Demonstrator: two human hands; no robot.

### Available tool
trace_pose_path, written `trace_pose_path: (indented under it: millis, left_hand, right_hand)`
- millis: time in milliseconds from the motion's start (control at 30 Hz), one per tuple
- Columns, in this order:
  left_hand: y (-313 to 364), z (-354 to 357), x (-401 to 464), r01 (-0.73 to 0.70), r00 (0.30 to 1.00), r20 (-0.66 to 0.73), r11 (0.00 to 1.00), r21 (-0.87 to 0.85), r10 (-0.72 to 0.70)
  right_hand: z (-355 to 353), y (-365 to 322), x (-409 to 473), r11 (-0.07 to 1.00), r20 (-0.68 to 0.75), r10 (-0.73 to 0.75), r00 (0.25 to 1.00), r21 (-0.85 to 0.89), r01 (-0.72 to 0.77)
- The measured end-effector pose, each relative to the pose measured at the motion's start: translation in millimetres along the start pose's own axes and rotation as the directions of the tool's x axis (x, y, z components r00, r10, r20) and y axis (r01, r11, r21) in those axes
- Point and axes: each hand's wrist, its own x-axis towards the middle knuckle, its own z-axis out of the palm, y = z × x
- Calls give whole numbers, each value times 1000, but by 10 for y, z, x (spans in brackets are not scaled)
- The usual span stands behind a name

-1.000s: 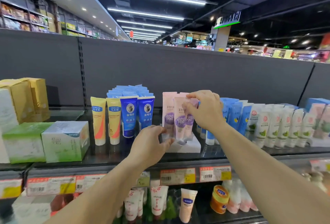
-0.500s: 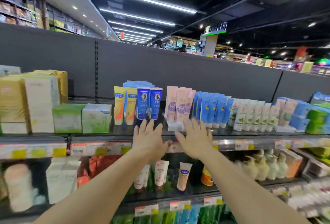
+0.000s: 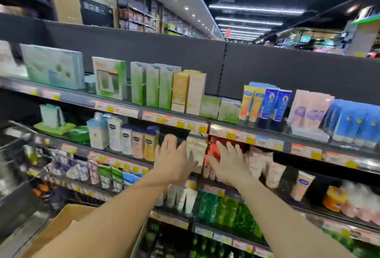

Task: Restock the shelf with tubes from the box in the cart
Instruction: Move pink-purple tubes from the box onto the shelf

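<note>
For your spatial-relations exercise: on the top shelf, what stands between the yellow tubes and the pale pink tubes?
In the head view, two dark blue tubes stand between the yellow tubes and the pale pink tubes.

The cardboard box [image 3: 67, 219], below the left forearm, looked like plain brown corrugated board, matt and unprinted. Up and right of both hands, the pink tubes [image 3: 308, 111] and blue tubes [image 3: 351, 120] appeared to be smooth plastic with a soft sheen. The shelf [image 3: 308, 134] under them had a dark, glossy top that caught the ceiling lights, and its front rail carried shiny paper price labels [image 3: 232, 135]. The back panel [image 3: 164, 51], above the hands, was flat grey and matt. The cartons [image 3: 189, 91], up and left, looked like coated card, 1 with a gold finish.
</note>
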Motion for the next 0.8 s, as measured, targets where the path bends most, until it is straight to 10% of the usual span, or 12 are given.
trace_pose_path:
  millis: [500, 800]
  left_hand:
    - [-3958, -932, -381, 246, 969, -42, 935, 257, -244]
    - [-4876, -584, -289, 243, 950, 142, 945, 218, -277]
  right_hand:
    - [1915, -3749, 294, 956, 220, -293, 931, 59, 287]
    - [2616, -4273, 486, 977, 232, -198, 952, 121, 173]
